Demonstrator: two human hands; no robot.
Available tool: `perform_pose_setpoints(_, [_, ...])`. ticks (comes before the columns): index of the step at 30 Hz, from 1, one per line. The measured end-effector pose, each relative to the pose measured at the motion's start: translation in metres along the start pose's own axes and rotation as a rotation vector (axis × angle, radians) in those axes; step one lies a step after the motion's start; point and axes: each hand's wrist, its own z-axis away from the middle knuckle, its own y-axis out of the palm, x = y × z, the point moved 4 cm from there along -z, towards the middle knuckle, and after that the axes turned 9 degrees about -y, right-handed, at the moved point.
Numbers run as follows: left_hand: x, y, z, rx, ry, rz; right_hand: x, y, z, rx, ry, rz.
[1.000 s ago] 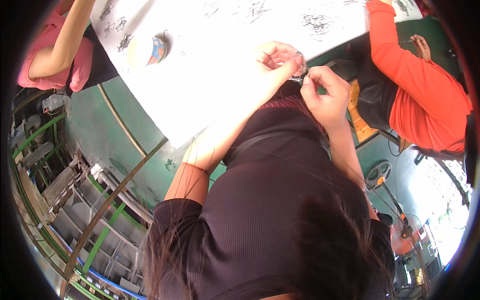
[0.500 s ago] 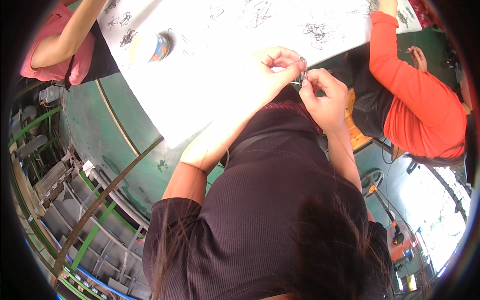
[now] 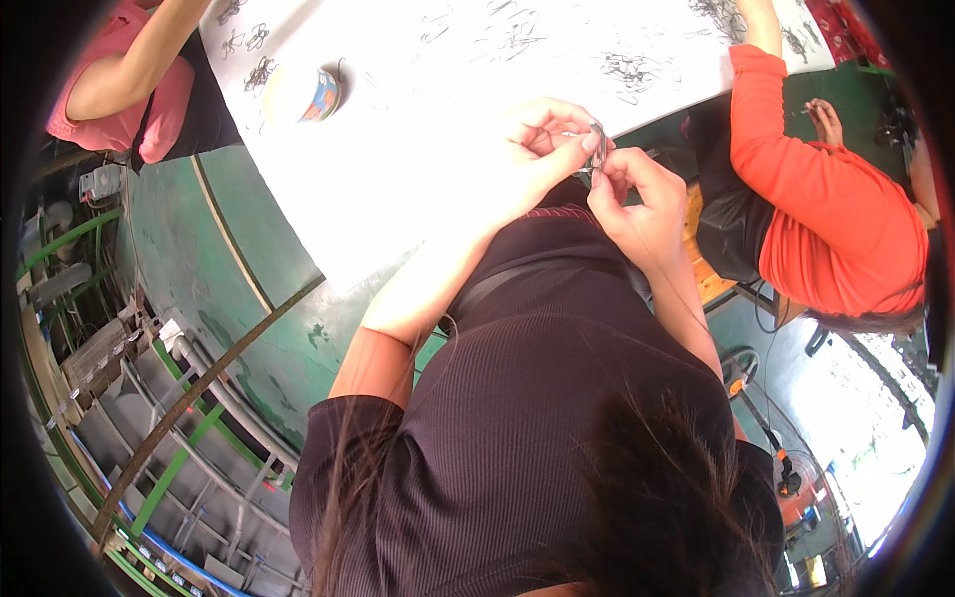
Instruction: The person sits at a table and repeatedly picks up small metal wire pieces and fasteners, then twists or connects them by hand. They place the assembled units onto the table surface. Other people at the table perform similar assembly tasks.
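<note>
At the near right edge of the white table (image 3: 338, 224), my two hands meet over a small, dark, shiny looped piece (image 3: 598, 149). My left hand (image 3: 549, 144) pinches its upper part between thumb and fingertips. My right hand (image 3: 642, 194) grips the lower end, with thumb and forefinger pressed together. The piece is too small and partly covered to name its kind. Beyond my hands, a loose heap of thin dark curled pieces (image 3: 629, 72) lies on the tabletop, with more scattered strands (image 3: 512, 35) farther back.
A round tub with a blue patterned side (image 3: 320, 95) stands on the table at the left. A person in pink (image 3: 124, 90) is at the far left, and one in an orange top (image 3: 826, 209) sits at the right. Metal pipe racks (image 3: 199, 478) stand at lower left.
My hands have shifted slightly left, still pinching the dark piece, which has turned a little. The orange-sleeved person's arm reaches a bit lower over the table.
</note>
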Motion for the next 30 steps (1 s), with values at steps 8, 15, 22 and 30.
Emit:
perform_pose_setpoints(8, [-0.015, 0.001, 0.005, -0.034, 0.401, -0.586, -0.011, -0.006, 0.014, 0.029, -0.033, -0.067])
perform_pose_setpoints(15, [-0.033, 0.02, 0.028, 0.094, 0.584, -0.652, -0.066, -0.002, 0.029, -0.063, 0.239, -0.136])
perform_pose_setpoints(22, [-0.026, 0.018, 0.035, 0.079, 0.622, -0.669, -0.13, 0.047, -0.044, 0.31, -0.01, 0.342])
perform_pose_setpoints(30, [-0.021, 0.012, 0.038, -0.014, 0.636, -0.698, -0.14, 0.131, -0.113, 0.544, -0.09, 0.733])
